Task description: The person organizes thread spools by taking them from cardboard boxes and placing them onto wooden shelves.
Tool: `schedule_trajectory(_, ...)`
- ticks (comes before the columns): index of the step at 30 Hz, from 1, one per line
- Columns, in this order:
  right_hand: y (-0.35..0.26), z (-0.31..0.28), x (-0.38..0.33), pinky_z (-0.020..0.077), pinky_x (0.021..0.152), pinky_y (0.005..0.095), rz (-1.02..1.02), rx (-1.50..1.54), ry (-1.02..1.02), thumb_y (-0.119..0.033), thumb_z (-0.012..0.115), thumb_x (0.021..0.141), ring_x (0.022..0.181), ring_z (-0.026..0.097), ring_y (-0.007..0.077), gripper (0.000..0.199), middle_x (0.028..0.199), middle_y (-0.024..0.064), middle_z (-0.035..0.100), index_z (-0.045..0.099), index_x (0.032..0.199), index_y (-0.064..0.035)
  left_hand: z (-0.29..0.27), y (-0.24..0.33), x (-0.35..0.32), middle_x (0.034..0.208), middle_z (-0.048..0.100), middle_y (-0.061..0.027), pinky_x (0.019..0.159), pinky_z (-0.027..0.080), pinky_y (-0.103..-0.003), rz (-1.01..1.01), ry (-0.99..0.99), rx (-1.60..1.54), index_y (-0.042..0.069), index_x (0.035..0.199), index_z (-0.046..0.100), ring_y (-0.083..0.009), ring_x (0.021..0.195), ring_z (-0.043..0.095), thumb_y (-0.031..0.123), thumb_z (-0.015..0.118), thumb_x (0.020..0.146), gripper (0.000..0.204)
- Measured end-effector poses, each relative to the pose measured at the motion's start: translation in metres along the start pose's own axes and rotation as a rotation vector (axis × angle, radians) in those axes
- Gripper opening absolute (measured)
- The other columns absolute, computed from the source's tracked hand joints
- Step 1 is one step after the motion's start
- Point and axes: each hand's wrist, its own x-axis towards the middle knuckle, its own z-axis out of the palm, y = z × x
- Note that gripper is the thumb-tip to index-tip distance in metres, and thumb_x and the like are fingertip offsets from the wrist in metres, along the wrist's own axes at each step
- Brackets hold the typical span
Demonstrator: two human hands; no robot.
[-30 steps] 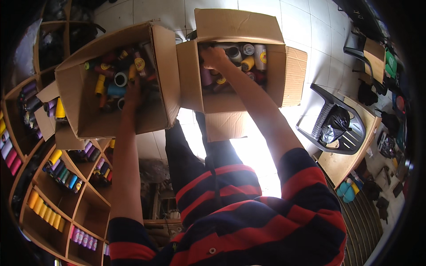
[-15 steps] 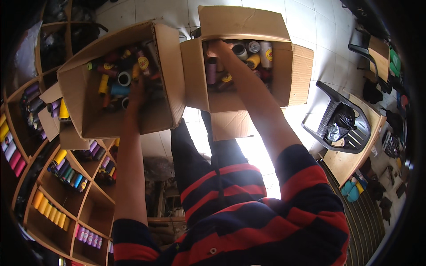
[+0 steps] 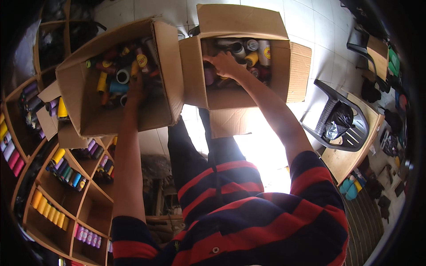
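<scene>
My left hand (image 3: pixel 136 92) reaches down into the left cardboard box (image 3: pixel 100 126), among a jumble of thread spools. A yellow spool (image 3: pixel 134 69) is just beyond its fingertips, and a blue spool (image 3: pixel 119 87) lies beside it. Shadow hides how those fingers are set. Inside the right cardboard box (image 3: pixel 248 98), my right hand (image 3: pixel 224 64) is over the spools, a finger stretched toward the box's left wall. Under that finger stands a purple spool (image 3: pixel 209 76); I see nothing held. A yellow spool (image 3: pixel 251 58) and a grey spool (image 3: pixel 264 53) lie to its right.
Wooden shelves (image 3: pixel 82 195) with rows of coloured spools curve along the left. A small opened carton (image 3: pixel 49 117) is wedged beside the left box. On the right stand a dark plastic chair (image 3: pixel 316 119) holding a black bag (image 3: pixel 339 119), and a wooden table (image 3: pixel 355 157).
My right hand has drawn back toward me from the far left corner of the right box, its finger now over the purple spool. The left hand stays in nearly the same place.
</scene>
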Motion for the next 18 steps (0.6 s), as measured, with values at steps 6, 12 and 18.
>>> schedule_trajectory(6,-0.008,0.014,-0.006,0.0298,0.094,0.0693,0.085,-0.079,0.073,-0.02,0.067,0.079,0.115,0.052,0.0329,0.047,0.106,0.0093,0.066,0.058,0.125,-0.0237,-0.032,0.009,-0.008,0.111,0.06,-0.0227,0.087,0.048,-0.046,0.114,0.02,-0.216,0.011,0.135,0.039,-0.0386,0.105,0.06,0.033,0.065,0.083,0.062)
schedule_trajectory(12,-0.02,0.024,-0.049,0.019,0.1,0.0737,0.004,-0.105,0.234,-0.029,0.069,0.077,0.116,0.049,0.0323,0.022,0.098,0.0088,0.066,0.07,0.095,-0.0165,-0.124,0.1,-0.059,0.096,0.067,-0.0193,0.079,0.05,-0.044,-0.027,0.478,-0.264,0.004,0.115,0.057,-0.0381,0.09,0.064,0.017,0.059,0.088,0.031)
schedule_trajectory(18,-0.022,0.019,-0.153,0.028,0.102,0.0594,0.065,0.37,0.799,-0.025,0.076,0.073,0.109,0.052,0.032,0.022,0.094,0.0092,0.065,0.069,0.09,-0.0134,-0.131,0.24,-0.1,0.092,0.065,-0.0146,0.076,0.05,-0.037,0.61,0.694,-0.28,0.005,0.101,0.064,-0.0325,0.085,0.062,0.006,0.058,0.086,0.016)
